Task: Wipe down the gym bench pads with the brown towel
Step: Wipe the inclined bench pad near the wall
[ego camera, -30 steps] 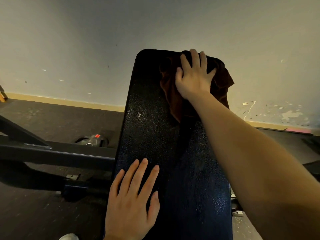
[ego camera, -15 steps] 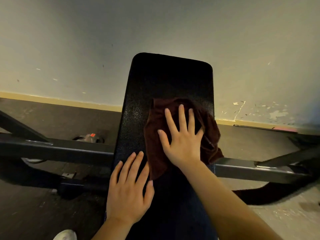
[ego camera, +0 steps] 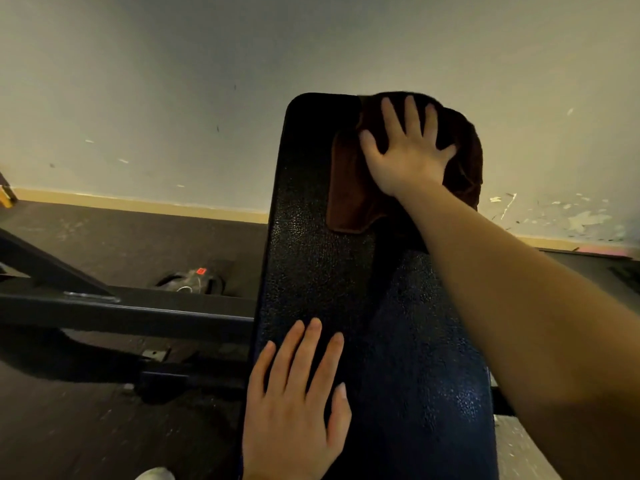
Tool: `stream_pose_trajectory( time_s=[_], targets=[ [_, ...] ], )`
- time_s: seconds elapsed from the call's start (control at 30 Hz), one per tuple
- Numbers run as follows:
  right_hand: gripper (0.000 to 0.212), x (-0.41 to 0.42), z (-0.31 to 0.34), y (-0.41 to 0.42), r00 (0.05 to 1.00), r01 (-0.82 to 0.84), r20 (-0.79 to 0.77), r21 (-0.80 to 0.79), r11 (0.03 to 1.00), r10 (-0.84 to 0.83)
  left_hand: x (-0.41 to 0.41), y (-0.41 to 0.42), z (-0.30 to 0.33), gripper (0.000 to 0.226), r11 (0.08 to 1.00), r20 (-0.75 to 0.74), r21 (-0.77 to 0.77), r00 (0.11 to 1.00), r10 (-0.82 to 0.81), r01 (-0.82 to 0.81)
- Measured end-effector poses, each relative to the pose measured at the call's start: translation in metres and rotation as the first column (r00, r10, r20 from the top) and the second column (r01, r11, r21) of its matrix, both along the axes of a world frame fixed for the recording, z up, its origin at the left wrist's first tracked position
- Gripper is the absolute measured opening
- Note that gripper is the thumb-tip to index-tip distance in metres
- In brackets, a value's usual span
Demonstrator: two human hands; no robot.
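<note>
Two hands on the long black textured vinyl bench pad (ego camera: 322, 271). Right hand (ego camera: 407, 157) lies flat with fingers spread, pressing the crumpled dark brown terry towel (ego camera: 349, 195) at the pad's far right corner; towel bunches over the far edge and right side, one flap lying toward the near end. Left hand (ego camera: 294, 403) lies flat on the near left part of the pad, fingers straight, holding nothing. Pad surface is pebbled and glossy. Black steel frame bar (ego camera: 121, 313) runs left. Dark rubber floor (ego camera: 86, 427), scuffed pale wall (ego camera: 173, 98) with tan baseboard (ego camera: 138, 204).
</note>
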State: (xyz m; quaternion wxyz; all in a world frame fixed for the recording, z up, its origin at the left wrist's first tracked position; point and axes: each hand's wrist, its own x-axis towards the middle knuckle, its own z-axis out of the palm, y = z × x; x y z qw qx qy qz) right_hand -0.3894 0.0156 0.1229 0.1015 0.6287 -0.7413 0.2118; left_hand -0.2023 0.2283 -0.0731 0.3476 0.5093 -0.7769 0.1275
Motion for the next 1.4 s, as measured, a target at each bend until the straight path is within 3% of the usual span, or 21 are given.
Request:
stream_pose_trajectory(
  time_s=[0.17, 0.5, 0.67, 0.93, 1.17, 1.4],
  targets=[
    [0.064, 0.005, -0.013, 0.011, 0.999, -0.049, -0.017, -0.138, 0.989, 0.047, 0.002, 0.001, 0.001, 0.056, 0.999, -0.002, 0.028, 1.000, -0.017, 0.017],
    [0.072, 0.017, -0.078, 0.102, 0.993, -0.060, -0.104, -0.032, 0.998, 0.056, 0.002, 0.004, 0.007, 0.051, 0.996, -0.014, 0.085, 1.000, -0.009, 0.010],
    [0.081, 0.020, -0.100, 0.135, 0.992, -0.050, -0.113, 0.021, 0.999, 0.052, 0.006, 0.012, 0.007, 0.052, 0.993, 0.060, 0.116, 0.998, -0.008, 0.001],
    [0.067, 0.034, -0.116, 0.166, 0.998, -0.031, -0.045, 0.038, 0.999, 0.032, 0.014, 0.092, -0.038, 0.051, 0.961, 0.132, 0.276, 0.991, -0.025, -0.013],
    [0.067, 0.041, -0.160, 0.221, 0.991, -0.092, -0.087, 0.055, 0.994, 0.097, 0.020, 0.128, -0.056, 0.051, 0.931, 0.040, 0.339, 0.991, 0.129, -0.135],
    [0.072, 0.046, -0.130, 0.195, 0.967, -0.192, -0.135, 0.174, 0.966, 0.217, 0.020, 0.138, -0.064, 0.052, 0.923, 0.054, 0.347, 0.987, 0.154, -0.163]
  ],
)
